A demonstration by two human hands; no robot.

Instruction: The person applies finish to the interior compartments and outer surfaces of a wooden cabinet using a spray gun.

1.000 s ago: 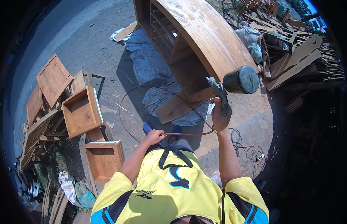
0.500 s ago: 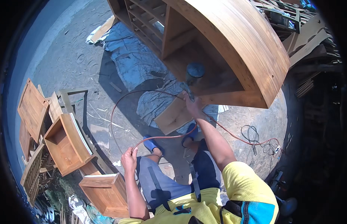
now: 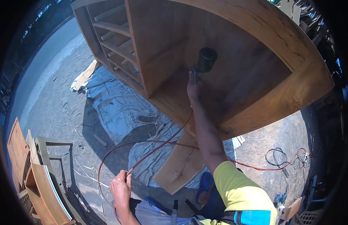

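Note:
My right hand (image 3: 193, 88) reaches into the open compartment of a large wooden cabinet (image 3: 312, 88), wrapped round the handle of a spray gun (image 3: 207, 60) with a dark round cup. The gun's front is partly lost in the compartment's shade. A red-brown hose (image 3: 159, 148) runs down from the gun in a loop. My left hand (image 3: 120, 187) is closed round that hose, low and to the left, apart from the cabinet. Left of the compartment, the cabinet has a column of drawer openings with wooden rails (image 3: 114, 26).
Under the cabinet lie a crumpled pale cloth (image 3: 110, 101) and a wooden board (image 3: 179, 165). Drawers (image 3: 50, 191), a wooden panel (image 3: 18, 152) and a frame (image 3: 50, 142) stand at left. A dark coiled cable (image 3: 277, 157) lies on the ground at right.
My right hand has moved up and deeper into the compartment with the spray gun. The view has shifted closer to the cabinet. My left hand still grips the hose.

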